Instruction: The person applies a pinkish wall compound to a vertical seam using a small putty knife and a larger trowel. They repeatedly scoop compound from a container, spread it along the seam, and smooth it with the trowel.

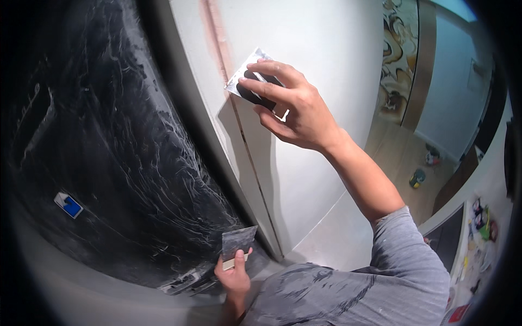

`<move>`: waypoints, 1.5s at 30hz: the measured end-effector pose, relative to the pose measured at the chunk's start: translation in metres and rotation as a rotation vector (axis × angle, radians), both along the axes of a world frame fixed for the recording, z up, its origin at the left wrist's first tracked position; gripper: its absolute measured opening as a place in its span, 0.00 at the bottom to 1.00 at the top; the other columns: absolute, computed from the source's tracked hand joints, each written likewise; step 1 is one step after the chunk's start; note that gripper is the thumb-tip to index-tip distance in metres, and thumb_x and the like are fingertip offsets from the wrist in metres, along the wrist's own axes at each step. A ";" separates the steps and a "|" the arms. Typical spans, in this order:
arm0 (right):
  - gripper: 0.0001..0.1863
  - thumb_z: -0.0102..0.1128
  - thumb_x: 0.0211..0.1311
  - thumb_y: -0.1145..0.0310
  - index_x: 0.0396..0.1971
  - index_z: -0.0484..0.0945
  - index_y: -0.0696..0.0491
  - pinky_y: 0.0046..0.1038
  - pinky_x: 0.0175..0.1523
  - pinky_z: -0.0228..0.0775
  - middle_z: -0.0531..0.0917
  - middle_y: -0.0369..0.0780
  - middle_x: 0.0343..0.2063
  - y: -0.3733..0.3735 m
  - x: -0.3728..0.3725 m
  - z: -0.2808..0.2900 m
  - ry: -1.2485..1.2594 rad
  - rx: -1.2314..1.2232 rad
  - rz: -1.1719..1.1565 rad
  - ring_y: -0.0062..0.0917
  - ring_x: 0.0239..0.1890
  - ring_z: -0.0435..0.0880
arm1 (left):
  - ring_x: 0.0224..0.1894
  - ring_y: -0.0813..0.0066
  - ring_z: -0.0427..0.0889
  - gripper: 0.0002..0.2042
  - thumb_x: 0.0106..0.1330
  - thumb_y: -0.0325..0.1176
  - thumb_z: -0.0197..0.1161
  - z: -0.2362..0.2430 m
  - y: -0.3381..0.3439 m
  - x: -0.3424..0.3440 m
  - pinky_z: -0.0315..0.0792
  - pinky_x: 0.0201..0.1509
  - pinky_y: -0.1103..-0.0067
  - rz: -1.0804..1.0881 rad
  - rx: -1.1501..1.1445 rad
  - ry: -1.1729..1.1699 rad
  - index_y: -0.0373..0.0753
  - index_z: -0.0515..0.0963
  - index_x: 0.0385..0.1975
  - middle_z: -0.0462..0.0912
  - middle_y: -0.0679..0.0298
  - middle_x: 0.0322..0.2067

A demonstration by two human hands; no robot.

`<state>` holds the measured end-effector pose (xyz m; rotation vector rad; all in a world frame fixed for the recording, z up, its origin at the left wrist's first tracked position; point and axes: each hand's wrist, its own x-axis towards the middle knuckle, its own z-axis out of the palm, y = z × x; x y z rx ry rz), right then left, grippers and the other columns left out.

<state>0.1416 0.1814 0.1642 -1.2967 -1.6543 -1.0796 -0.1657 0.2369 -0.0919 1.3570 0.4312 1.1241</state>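
Note:
My right hand is raised to the white wall panel, fingers bent around a wide putty scraper. This scraper has a dark grip and a pale, smeared blade. Its blade corner touches a long narrow groove in the panel. Above the blade, a pinkish-brown filler band follows the groove; below it the groove looks dark and open. Lower down, my left hand grips a second putty scraper, its grey metal blade pointing up, with a pale strip near the thumb.
Black white-veined marble-look surface fills the left, with a small blue-and-white piece on it. At right are a patterned panel, wooden floor, a dark container and a cluttered white surface.

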 end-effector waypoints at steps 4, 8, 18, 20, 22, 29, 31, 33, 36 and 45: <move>0.37 0.74 0.47 0.77 0.60 0.86 0.31 0.49 0.76 0.68 0.81 0.35 0.65 0.023 0.039 0.007 -0.219 0.015 0.047 0.35 0.70 0.79 | 0.44 0.70 0.90 0.08 0.77 0.23 0.64 0.000 -0.001 -0.003 0.85 0.52 0.72 0.043 -0.008 -0.031 0.25 0.83 0.49 0.91 0.55 0.43; 0.38 0.74 0.41 0.77 0.57 0.89 0.29 0.52 0.78 0.68 0.82 0.35 0.66 0.039 0.072 0.022 -0.378 0.012 0.096 0.35 0.71 0.78 | 0.43 0.69 0.90 0.09 0.78 0.26 0.64 -0.006 -0.001 -0.006 0.87 0.51 0.69 0.069 0.047 0.078 0.26 0.83 0.50 0.90 0.56 0.43; 0.38 0.80 0.40 0.74 0.54 0.90 0.24 0.49 0.82 0.64 0.81 0.31 0.67 0.058 0.097 0.047 -0.614 -0.003 0.156 0.30 0.73 0.77 | 0.44 0.71 0.90 0.09 0.77 0.23 0.63 -0.015 0.002 0.018 0.84 0.52 0.73 0.157 -0.045 0.035 0.24 0.83 0.49 0.91 0.55 0.43; 0.38 0.80 0.38 0.73 0.55 0.90 0.23 0.50 0.83 0.63 0.80 0.31 0.68 0.060 0.099 0.047 -0.640 -0.010 0.151 0.30 0.73 0.76 | 0.43 0.70 0.90 0.09 0.77 0.23 0.63 -0.016 0.003 0.023 0.84 0.52 0.72 0.166 -0.035 0.060 0.24 0.83 0.49 0.91 0.55 0.43; 0.38 0.79 0.38 0.72 0.54 0.90 0.24 0.50 0.83 0.63 0.80 0.32 0.69 0.061 0.101 0.047 -0.652 -0.029 0.133 0.30 0.74 0.76 | 0.43 0.70 0.90 0.09 0.77 0.23 0.63 -0.016 0.004 0.029 0.84 0.53 0.72 0.174 -0.019 0.082 0.24 0.83 0.49 0.91 0.55 0.43; 0.32 0.76 0.40 0.71 0.50 0.92 0.30 0.47 0.77 0.67 0.80 0.34 0.68 0.046 0.101 0.046 -0.647 -0.044 0.048 0.31 0.73 0.76 | 0.44 0.69 0.91 0.09 0.77 0.24 0.64 -0.013 0.002 0.045 0.82 0.53 0.74 0.169 -0.030 0.078 0.25 0.84 0.49 0.92 0.54 0.42; 0.30 0.76 0.40 0.71 0.50 0.92 0.33 0.46 0.72 0.70 0.81 0.36 0.67 0.034 0.094 0.049 -0.654 -0.045 -0.028 0.32 0.72 0.77 | 0.44 0.68 0.91 0.09 0.77 0.24 0.64 -0.013 0.000 0.042 0.83 0.53 0.73 0.173 0.018 0.128 0.24 0.84 0.49 0.92 0.54 0.43; 0.30 0.74 0.41 0.72 0.50 0.92 0.36 0.44 0.65 0.72 0.82 0.38 0.66 0.014 0.082 0.049 -0.655 -0.038 -0.123 0.32 0.69 0.79 | 0.44 0.67 0.91 0.09 0.76 0.24 0.64 -0.013 -0.002 0.034 0.84 0.53 0.73 0.184 0.065 0.176 0.24 0.84 0.49 0.92 0.54 0.43; 0.30 0.70 0.47 0.72 0.55 0.89 0.40 0.42 0.60 0.71 0.82 0.41 0.64 -0.015 0.061 0.045 -0.500 -0.090 -0.221 0.36 0.66 0.81 | 0.44 0.67 0.91 0.09 0.76 0.24 0.64 -0.016 -0.008 0.027 0.84 0.53 0.72 0.176 0.028 0.092 0.24 0.84 0.49 0.91 0.54 0.43; 0.27 0.66 0.68 0.65 0.67 0.79 0.46 0.50 0.58 0.71 0.79 0.43 0.62 0.028 -0.039 -0.042 0.051 -0.016 -0.264 0.43 0.67 0.75 | 0.44 0.70 0.88 0.09 0.79 0.26 0.62 0.003 -0.014 0.013 0.90 0.53 0.64 0.016 0.039 0.047 0.26 0.82 0.50 0.89 0.56 0.43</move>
